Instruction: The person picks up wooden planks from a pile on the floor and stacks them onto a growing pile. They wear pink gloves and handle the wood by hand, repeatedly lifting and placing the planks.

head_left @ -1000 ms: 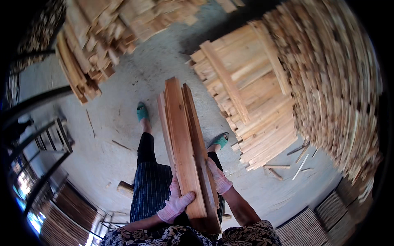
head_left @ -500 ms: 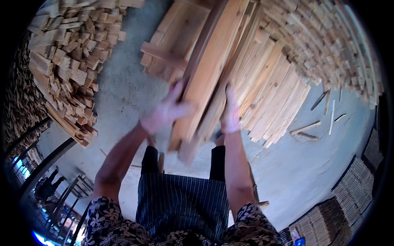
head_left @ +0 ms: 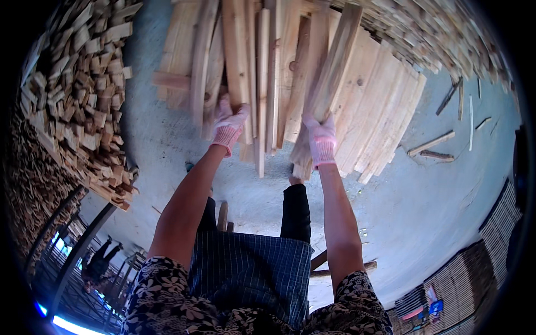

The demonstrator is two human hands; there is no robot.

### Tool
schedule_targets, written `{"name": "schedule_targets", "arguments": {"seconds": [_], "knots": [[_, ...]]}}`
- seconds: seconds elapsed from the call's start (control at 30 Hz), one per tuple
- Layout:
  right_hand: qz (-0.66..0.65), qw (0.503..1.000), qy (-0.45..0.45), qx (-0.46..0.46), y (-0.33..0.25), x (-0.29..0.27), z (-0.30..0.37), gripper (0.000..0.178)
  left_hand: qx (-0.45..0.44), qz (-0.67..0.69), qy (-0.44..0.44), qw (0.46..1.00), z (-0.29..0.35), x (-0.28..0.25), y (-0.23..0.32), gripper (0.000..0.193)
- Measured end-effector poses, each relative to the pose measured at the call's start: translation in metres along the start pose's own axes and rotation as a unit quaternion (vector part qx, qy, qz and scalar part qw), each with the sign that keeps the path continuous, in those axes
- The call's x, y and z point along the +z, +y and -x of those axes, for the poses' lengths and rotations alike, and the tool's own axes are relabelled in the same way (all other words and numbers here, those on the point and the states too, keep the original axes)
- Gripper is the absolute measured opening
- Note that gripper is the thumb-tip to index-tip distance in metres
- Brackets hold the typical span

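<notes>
Both my hands wear pale pink knitted gloves. My left hand [head_left: 229, 124] is closed on the near end of a wooden plank [head_left: 236, 50], its thumb at the plank's right side. To the right, my right hand [head_left: 321, 135] grips another long wooden board [head_left: 339, 58] that slants away from me. Several loose narrow planks [head_left: 262, 78] lie between the two hands, fanned apart over wider boards. Beside my right hand spreads a row of flat boards [head_left: 368, 103] laid edge to edge on the floor. My palms and part of the fingers are hidden.
A tall heap of stacked wood pieces [head_left: 84, 95] rises at the left, with a dark metal bar [head_left: 95, 229] near it. Another wood stack [head_left: 446, 33] curves along the far right. Thin offcuts [head_left: 432, 143] lie on the grey floor [head_left: 402, 206]. Another person [head_left: 100, 262] is at the lower left.
The planks held together in a bundle are now spread over the boards. My hands have moved farther apart, the left one leftward, and each grips a separate plank.
</notes>
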State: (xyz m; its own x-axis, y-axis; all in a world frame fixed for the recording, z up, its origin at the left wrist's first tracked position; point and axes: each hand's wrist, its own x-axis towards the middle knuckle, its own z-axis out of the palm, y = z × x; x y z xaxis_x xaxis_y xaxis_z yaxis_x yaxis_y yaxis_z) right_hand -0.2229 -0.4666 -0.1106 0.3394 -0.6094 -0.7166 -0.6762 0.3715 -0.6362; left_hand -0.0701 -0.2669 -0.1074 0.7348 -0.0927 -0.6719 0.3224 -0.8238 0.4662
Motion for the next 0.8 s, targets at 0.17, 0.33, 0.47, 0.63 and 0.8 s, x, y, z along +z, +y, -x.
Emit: {"name": "schedule_targets", "arguments": {"seconds": [0.17, 0.33, 0.47, 0.63, 0.8], "knots": [[0.189, 0.977, 0.094, 0.013, 0.035, -0.070, 0.008, 0.072, -0.108, -0.137, 0.031, 0.984, 0.014, 0.019, 0.060, 0.125], [0.315, 0.943, 0.091, 0.063, 0.082, -0.079, -0.040, 0.085, -0.096, -0.206, 0.024, 0.973, 0.022, 0.044, 0.088, 0.137], [0.269, 0.958, 0.069, 0.063, 0.021, -0.070, -0.049, 0.092, -0.044, -0.258, 0.104, 0.959, 0.014, 0.039, 0.051, 0.137], [0.135, 0.991, -0.002, 0.026, 0.041, -0.116, -0.066, 0.087, -0.024, -0.227, 0.082, 0.970, 0.016, 0.046, 0.065, 0.132], [-0.188, 0.982, -0.001, 0.035, 0.049, -0.222, -0.031, 0.079, -0.065, -0.217, 0.083, 0.970, 0.024, 0.045, 0.083, 0.132]]}}
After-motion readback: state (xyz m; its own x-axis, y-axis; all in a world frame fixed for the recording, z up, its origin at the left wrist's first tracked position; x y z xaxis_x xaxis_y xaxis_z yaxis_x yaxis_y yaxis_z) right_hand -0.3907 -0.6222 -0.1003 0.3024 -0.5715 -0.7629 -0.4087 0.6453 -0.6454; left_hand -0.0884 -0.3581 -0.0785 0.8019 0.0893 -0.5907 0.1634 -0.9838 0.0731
